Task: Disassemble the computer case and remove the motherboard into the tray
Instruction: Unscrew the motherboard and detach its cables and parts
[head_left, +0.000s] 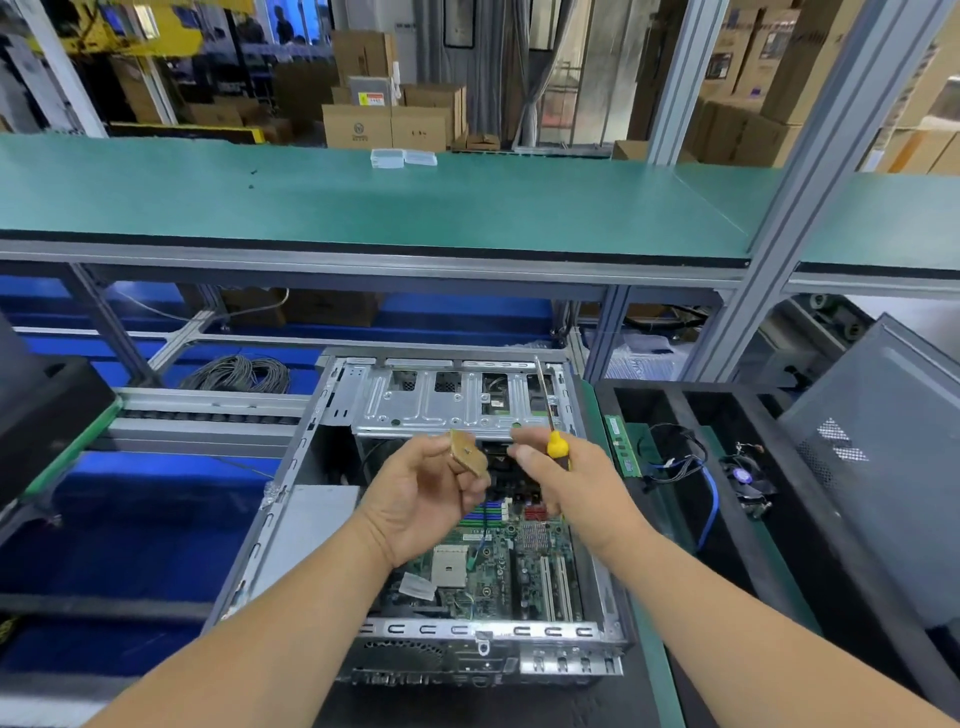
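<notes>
Over the open computer case (332, 457), both hands meet above the board. The left hand (426, 499) is turned palm up, and its grip pinches a small flat golden-brown square chip (469, 453) between thumb and fingertips, held tilted just above the case's interior. The right hand (576, 488) has its grip curled round the yellow-and-black handle of a screwdriver (555, 436), whose thin shaft points up and away past the metal drive cage (441, 405) at the far end of the case. The two hands are near each other without touching.

The case lies on its side on the table (649, 654), its cover off. Inside it the green motherboard (498, 566) sits flat on the bottom, with blue and green memory slots, a pale square socket and white expansion slots showing between the forearms. Just right of the case stands a black tray (670, 395) with long compartments; a green memory stick (621, 444) leans in its nearest one, and a tangle of black and blue cables (691, 462) and a small fan (745, 478) lie in the next. A grey case panel (883, 447) leans at the far right. A green shelf (363, 208) spans overhead.
</notes>
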